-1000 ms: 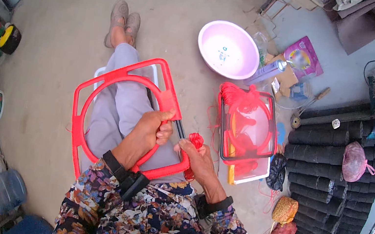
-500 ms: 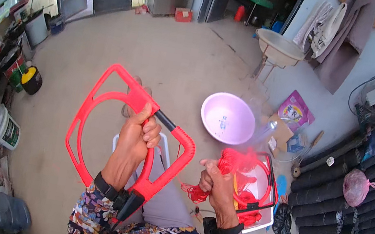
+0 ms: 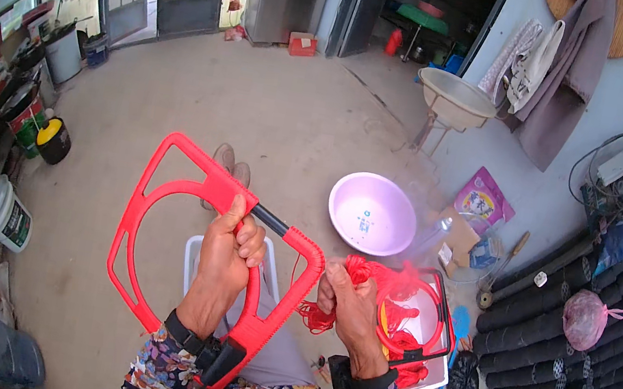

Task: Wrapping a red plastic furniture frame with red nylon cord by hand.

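Note:
My left hand (image 3: 229,253) is closed around the inner ring of a red plastic frame (image 3: 218,183), which has straight outer bars and a black section on its upper right side. The frame is tilted in front of my lap. Just right of it, my right hand (image 3: 353,307) is closed on a bundle of red cord (image 3: 318,319), whose loops hang below the fingers. A white box (image 3: 432,382) beside that hand holds more red cord (image 3: 410,371) and a similar red frame with a black bar (image 3: 421,351).
A light purple basin (image 3: 371,214) stands on the floor ahead. White plastic edging (image 3: 192,257) shows by my legs. Dark rolls (image 3: 546,366) are stacked at the right, with a pink bag (image 3: 585,319) on them. Buckets (image 3: 7,214) line the left side.
My right hand has moved left with the red cord, close to the frame's right edge. The frame has shifted slightly lower in view, still in my left hand.

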The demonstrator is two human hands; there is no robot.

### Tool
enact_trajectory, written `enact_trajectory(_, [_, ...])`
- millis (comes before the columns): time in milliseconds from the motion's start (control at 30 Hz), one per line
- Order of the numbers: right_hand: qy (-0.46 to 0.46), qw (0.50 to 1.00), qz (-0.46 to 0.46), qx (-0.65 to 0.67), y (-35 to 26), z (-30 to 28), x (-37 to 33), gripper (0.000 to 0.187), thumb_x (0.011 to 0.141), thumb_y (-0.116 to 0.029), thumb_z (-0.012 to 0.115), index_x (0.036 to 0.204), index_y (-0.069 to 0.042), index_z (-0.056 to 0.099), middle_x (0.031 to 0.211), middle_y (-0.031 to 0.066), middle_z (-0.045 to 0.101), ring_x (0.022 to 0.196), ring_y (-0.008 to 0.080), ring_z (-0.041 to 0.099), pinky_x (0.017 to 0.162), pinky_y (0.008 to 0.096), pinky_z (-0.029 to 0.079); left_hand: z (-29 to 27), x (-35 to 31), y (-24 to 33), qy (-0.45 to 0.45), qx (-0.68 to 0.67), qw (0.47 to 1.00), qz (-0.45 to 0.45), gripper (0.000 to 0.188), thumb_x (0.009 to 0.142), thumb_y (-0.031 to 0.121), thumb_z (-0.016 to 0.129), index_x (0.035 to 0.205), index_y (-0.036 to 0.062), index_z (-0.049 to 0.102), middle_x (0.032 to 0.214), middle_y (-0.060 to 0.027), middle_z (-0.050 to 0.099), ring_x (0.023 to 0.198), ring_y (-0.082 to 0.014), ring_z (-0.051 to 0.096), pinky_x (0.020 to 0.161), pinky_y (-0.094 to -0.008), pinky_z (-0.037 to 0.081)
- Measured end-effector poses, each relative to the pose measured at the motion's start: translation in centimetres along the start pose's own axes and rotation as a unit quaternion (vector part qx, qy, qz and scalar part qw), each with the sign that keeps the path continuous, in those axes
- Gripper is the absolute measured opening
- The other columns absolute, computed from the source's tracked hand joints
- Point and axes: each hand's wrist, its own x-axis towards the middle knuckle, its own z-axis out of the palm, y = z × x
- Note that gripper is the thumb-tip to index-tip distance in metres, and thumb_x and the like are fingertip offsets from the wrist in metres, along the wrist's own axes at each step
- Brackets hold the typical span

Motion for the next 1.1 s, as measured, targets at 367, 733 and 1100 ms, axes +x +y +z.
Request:
enact_trajectory(367, [0.006, 0.984, 0.006, -0.176, 1.8, -0.9, -1.9, 0.024, 0.088, -0.026, 0.062, 0.082, -0.004, 0.055, 0.057, -0.0041, 0.043, 0.045, 0.004, 0.036, 0.041, 0.0211, 0.026, -2.7, -2.8, -3.2, 0.064, -0.011, 0.998, -0.018, 0.052, 0.094, 0.042, 0.045, 0.053, 0.0137, 0.032, 0.047, 0.0027, 0.026, 0.039, -0.01, 0.027, 0.036, -0.0254, 0.023])
enact_trajectory(733, [0.071, 0.994, 0.0, -0.079, 4.3, 1.3, -3.3, 0.026, 0.09, -0.025, 0.06, 0.076, -0.005, 0.053, 0.057, -0.0043, 0.045, 0.048, 0.0043, 0.039, 0.042, 0.0218, 0.029, -3.1, -3.9, -2.9, 0.087, -0.017, 0.996, 0.014, 0.052, 0.095, 0.042, 0.044, 0.052, 0.0139, 0.032, 0.047, 0.0034, 0.026, 0.038, -0.0086, 0.027, 0.035, -0.0234, 0.024])
enact_trajectory(1100, [0.024, 0.995, 0.025, 0.094, 5.9, 0.6, -2.8, 0.02, 0.094, -0.021, 0.052, 0.086, -0.003, 0.053, 0.058, -0.002, 0.042, 0.047, 0.0073, 0.039, 0.041, 0.0226, 0.031, -3.7, -3.7, -2.5, 0.096, -0.019, 0.995, 0.033, 0.051, 0.095, 0.042, 0.044, 0.054, 0.014, 0.032, 0.048, 0.0038, 0.026, 0.04, -0.0085, 0.027, 0.036, -0.0236, 0.024])
